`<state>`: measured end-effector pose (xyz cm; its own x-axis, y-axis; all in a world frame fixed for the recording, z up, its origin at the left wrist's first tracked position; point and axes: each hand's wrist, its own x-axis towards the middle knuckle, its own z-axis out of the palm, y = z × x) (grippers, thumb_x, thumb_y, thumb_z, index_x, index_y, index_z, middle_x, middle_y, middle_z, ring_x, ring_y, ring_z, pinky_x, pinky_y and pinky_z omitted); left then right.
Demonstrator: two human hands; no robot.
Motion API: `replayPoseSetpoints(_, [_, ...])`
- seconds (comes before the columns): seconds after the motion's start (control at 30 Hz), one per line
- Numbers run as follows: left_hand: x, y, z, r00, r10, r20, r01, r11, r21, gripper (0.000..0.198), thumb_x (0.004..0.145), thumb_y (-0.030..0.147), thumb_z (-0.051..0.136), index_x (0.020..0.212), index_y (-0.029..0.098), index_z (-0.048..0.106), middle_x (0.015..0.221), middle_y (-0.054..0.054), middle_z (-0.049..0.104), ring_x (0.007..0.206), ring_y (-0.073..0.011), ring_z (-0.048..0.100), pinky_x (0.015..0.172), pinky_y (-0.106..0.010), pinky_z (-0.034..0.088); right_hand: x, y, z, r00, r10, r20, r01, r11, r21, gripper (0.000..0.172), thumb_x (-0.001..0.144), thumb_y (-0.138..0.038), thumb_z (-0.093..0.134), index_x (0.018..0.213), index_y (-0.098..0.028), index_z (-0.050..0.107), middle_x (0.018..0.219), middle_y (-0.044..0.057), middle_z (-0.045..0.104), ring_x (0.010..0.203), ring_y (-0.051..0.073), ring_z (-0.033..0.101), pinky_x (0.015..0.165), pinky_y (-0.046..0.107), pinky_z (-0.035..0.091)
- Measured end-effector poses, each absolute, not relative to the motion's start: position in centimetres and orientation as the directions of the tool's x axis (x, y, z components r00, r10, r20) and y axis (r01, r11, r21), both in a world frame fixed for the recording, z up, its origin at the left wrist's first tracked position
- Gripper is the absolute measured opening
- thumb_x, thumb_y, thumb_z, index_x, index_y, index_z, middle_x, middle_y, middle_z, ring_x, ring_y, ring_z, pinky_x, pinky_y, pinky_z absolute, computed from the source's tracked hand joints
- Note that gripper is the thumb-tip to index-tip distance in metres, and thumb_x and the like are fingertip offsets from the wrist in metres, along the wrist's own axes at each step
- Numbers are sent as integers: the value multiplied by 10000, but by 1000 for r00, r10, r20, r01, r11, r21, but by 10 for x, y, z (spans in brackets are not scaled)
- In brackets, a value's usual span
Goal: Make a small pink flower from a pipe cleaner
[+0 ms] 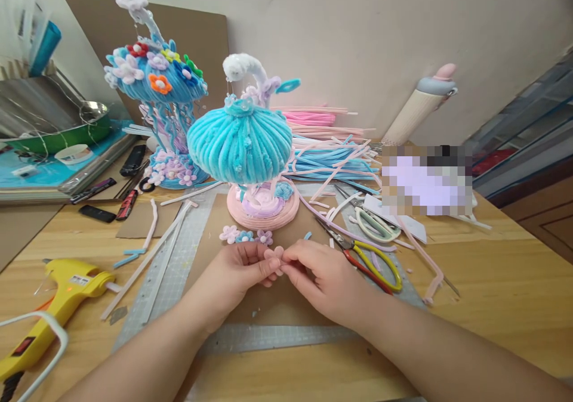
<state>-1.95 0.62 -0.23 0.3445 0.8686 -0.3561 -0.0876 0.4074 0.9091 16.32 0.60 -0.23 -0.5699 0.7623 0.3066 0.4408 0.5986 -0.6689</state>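
A small pink pipe-cleaner flower (274, 255) is pinched between my two hands over a brown cardboard sheet (250, 300). My left hand (246, 266) grips its left side with thumb and fingers. From the other side, the fingertips of my right hand (316, 271) close on its right edge. Just beyond my left hand lie finished flowers: a pink one (230, 234), a blue one (245, 238) and a purple one (264, 237). Behind them stands a turquoise fuzzy lamp (239, 142) on a round pink base (233, 211).
Scissors with yellow and red handles (376, 265) lie right of my right hand, near pale green-handled scissors (378, 226). A yellow glue gun (67, 294) rests at left. Behind are a flower-covered blue lamp (156, 74), pipe-cleaner bundles (335, 160) and a leaning bottle (414, 107).
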Motion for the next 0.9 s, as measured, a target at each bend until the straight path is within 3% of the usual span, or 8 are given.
replayPoseSetpoints(0.1, [-17, 6, -5, 330, 886, -325, -90, 372, 924, 190, 682, 288, 734, 693, 144, 610, 648, 13, 598, 619, -103, 509, 622, -231, 409, 162, 4, -4, -568, 759, 320, 451, 612, -650, 129, 874, -162, 442, 851, -180, 567, 815, 36, 617, 753, 128, 531, 688, 264, 386])
replayPoseSetpoints(0.2, [-14, 4, -3, 287, 916, -281, -49, 307, 951, 178, 685, 268, 722, 668, 148, 592, 618, 23, 573, 596, -103, 492, 601, -233, 391, 159, 3, -1, -488, 829, 273, 415, 496, -763, 136, 841, -160, 471, 758, -179, 576, 722, 12, 603, 670, 109, 512, 629, 246, 376])
replayPoseSetpoints(0.27, [-13, 3, 0, 277, 928, -251, 6, 259, 966, 163, 699, 267, 709, 683, 149, 598, 636, 18, 573, 621, -113, 499, 608, -237, 386, 158, 4, 2, -411, 906, 104, 348, 261, -900, 125, 807, -184, 514, 695, -170, 570, 642, -7, 566, 596, 91, 475, 559, 226, 354])
replayPoseSetpoints(0.33, [-13, 2, 4, 295, 929, -223, 58, 216, 975, 155, 720, 278, 694, 706, 150, 608, 670, 6, 588, 659, -129, 514, 622, -245, 390, 157, 6, 4, -414, 898, -150, 190, -76, -979, 108, 764, -212, 560, 671, -158, 554, 573, -28, 510, 510, 67, 408, 478, 208, 294])
replayPoseSetpoints(0.43, [-13, 1, 7, 337, 921, -195, 98, 172, 980, 146, 739, 283, 676, 728, 147, 623, 710, -14, 617, 700, -148, 536, 654, -260, 405, 158, 12, 3, -581, 711, -397, -77, -534, -842, 113, 704, -208, 609, 674, -142, 523, 529, -62, 448, 410, 19, 265, 420, 191, 166])
replayPoseSetpoints(0.5, [-13, 2, 7, 353, 913, -206, 82, 189, 979, 147, 731, 278, 684, 720, 143, 625, 712, -15, 624, 714, -151, 546, 674, -263, 414, 159, 14, 1, -641, 640, -424, -152, -647, -747, 139, 689, -203, 634, 677, -133, 514, 536, -65, 447, 396, 2, 237, 419, 187, 132])
replayPoseSetpoints(0.67, [-13, 4, 3, 357, 883, -305, -70, 351, 934, 179, 691, 273, 730, 728, 149, 607, 706, 12, 614, 724, -123, 542, 692, -236, 403, 160, 16, -5, -530, 793, -300, -132, -427, -895, 209, 741, -308, 647, 716, -139, 527, 544, -46, 488, 442, 33, 381, 439, 190, 228])
replayPoseSetpoints(0.9, [-15, 2, 6, 425, 811, -403, -272, 539, 797, 126, 748, 229, 686, 780, 143, 600, 765, -11, 612, 679, -84, 507, 590, -191, 382, 160, 16, -6, -444, 871, -211, -45, -256, -966, 281, 825, -436, 529, 794, -157, 531, 661, -20, 538, 501, 51, 445, 454, 189, 285])
